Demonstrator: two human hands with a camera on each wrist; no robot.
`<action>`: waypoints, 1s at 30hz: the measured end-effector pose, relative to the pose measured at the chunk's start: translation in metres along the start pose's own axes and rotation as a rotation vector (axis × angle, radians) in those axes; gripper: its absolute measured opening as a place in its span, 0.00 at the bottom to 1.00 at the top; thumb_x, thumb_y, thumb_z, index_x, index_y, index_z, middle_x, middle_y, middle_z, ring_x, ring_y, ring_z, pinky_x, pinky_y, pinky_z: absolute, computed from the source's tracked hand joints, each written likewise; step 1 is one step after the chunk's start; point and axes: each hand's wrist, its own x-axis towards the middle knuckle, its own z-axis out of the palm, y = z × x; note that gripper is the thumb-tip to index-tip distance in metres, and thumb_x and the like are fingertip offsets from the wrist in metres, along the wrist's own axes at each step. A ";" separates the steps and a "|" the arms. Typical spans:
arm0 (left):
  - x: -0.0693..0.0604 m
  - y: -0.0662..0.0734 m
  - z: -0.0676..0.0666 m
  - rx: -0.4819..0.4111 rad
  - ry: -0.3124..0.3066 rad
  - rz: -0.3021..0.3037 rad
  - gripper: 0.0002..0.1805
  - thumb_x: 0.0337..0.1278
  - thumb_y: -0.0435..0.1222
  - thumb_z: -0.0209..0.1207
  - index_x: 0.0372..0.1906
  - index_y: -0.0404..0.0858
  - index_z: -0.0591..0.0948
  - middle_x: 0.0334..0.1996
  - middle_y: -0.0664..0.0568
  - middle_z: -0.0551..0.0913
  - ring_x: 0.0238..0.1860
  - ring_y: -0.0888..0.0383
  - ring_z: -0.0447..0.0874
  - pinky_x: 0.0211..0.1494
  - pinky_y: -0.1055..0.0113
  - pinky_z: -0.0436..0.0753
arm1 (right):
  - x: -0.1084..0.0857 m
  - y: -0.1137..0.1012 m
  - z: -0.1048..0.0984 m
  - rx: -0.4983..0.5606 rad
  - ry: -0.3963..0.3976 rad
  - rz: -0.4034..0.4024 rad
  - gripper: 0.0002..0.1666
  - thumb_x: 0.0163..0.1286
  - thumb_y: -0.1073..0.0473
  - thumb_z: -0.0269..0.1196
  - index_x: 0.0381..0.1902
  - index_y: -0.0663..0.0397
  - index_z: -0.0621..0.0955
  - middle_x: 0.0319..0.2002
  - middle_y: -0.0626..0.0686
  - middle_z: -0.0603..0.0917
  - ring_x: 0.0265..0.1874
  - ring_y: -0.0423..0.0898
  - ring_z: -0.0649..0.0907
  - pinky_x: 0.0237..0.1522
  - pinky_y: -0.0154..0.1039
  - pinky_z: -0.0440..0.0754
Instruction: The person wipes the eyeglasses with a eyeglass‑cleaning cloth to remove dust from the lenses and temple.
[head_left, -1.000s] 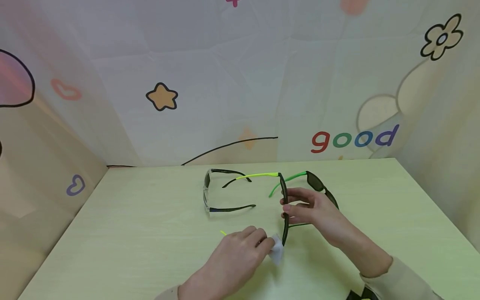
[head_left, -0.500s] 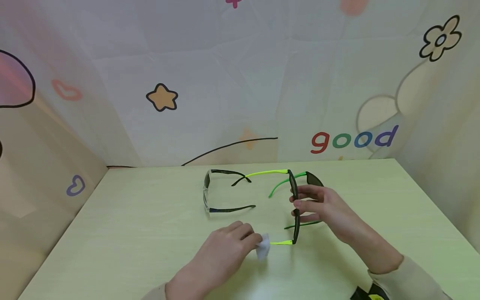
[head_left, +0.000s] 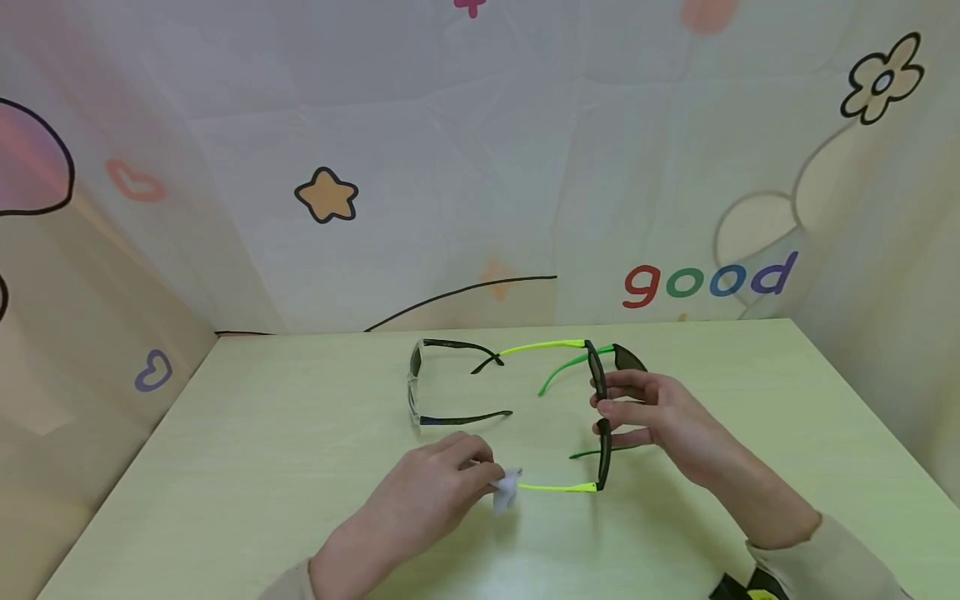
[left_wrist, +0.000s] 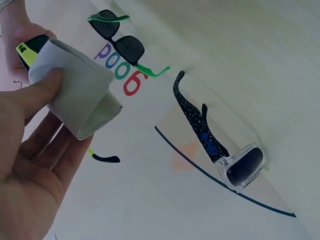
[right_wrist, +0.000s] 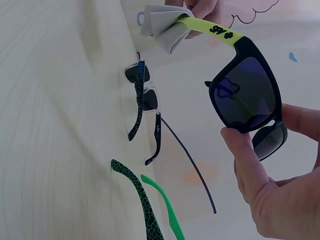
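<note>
Black-framed sunglasses with yellow-green temples [head_left: 604, 454] are held up off the table by my right hand [head_left: 675, 425], its thumb and fingers pinching the frame around the bridge. My left hand [head_left: 420, 492] pinches a pale grey cloth [head_left: 506, 489] folded round the end of the nearer temple. In the left wrist view the cloth [left_wrist: 75, 85] lies between thumb and fingers and covers much of that temple. From the right wrist view, the dark lens [right_wrist: 247, 92] faces the camera and the cloth [right_wrist: 167, 22] wraps the temple's far part.
Clear-framed sunglasses with dark temples [head_left: 465, 418] lie unfolded at the middle back of the pale table [head_left: 262, 467]. Behind my right hand, green-templed sunglasses [head_left: 628, 358] rest partly hidden. A printed curtain [head_left: 450, 167] hangs behind. A black and yellow item [head_left: 761, 587] shows at the bottom edge.
The held sunglasses and my right hand have moved right. My left hand has slid left with the cloth along the nearer temple, exposing more of its yellow-green length.
</note>
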 end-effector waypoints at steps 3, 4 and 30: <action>0.002 0.000 0.001 0.009 0.020 0.010 0.12 0.46 0.28 0.78 0.36 0.44 0.90 0.33 0.57 0.82 0.36 0.61 0.81 0.37 0.77 0.82 | 0.000 0.001 0.001 0.007 -0.003 -0.010 0.31 0.75 0.63 0.62 0.65 0.80 0.65 0.49 0.59 0.79 0.42 0.53 0.89 0.48 0.48 0.88; 0.003 0.000 0.001 0.015 0.030 0.016 0.13 0.45 0.27 0.78 0.36 0.44 0.90 0.33 0.57 0.82 0.35 0.61 0.81 0.36 0.77 0.82 | 0.000 0.001 0.001 0.012 -0.004 -0.013 0.31 0.75 0.63 0.62 0.65 0.80 0.65 0.49 0.59 0.79 0.42 0.54 0.89 0.48 0.48 0.88; 0.029 0.027 0.008 0.051 0.110 0.048 0.06 0.54 0.31 0.74 0.35 0.42 0.89 0.28 0.59 0.85 0.29 0.64 0.84 0.33 0.76 0.84 | 0.007 0.000 0.029 0.035 0.076 -0.049 0.29 0.73 0.65 0.64 0.63 0.76 0.68 0.48 0.61 0.77 0.40 0.51 0.89 0.47 0.50 0.88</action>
